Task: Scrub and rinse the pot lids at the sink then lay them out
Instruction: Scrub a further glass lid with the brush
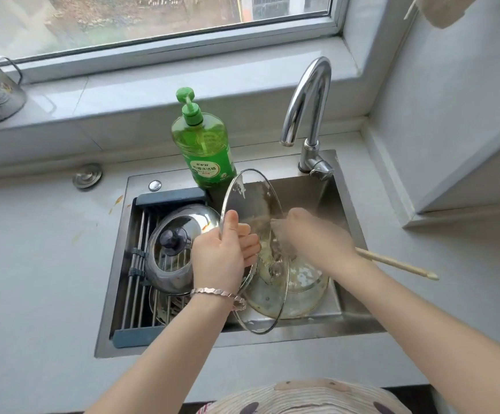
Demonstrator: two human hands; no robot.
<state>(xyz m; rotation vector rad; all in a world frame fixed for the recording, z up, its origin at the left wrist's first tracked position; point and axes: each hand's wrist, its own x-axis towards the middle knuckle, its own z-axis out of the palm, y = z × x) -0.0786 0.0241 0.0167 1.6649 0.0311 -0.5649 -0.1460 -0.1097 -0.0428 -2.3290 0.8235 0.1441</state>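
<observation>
Evidently the scrubbing step is in hand. From the head view, the glass lid (251,201) is held on edge over the sink (347,327), its rim gripped by the left hand (221,255). The right hand (308,234), blurred, seems curled round a wooden-handled brush (398,265) and is pressed against the lid's far face. Rinsing under the tap (308,94) is likely called for next. A steel lid (180,264) lies on the rack just left.

Grey countertop (33,264) holds a steel sink (317,336) and round metal cap (87,176).
</observation>
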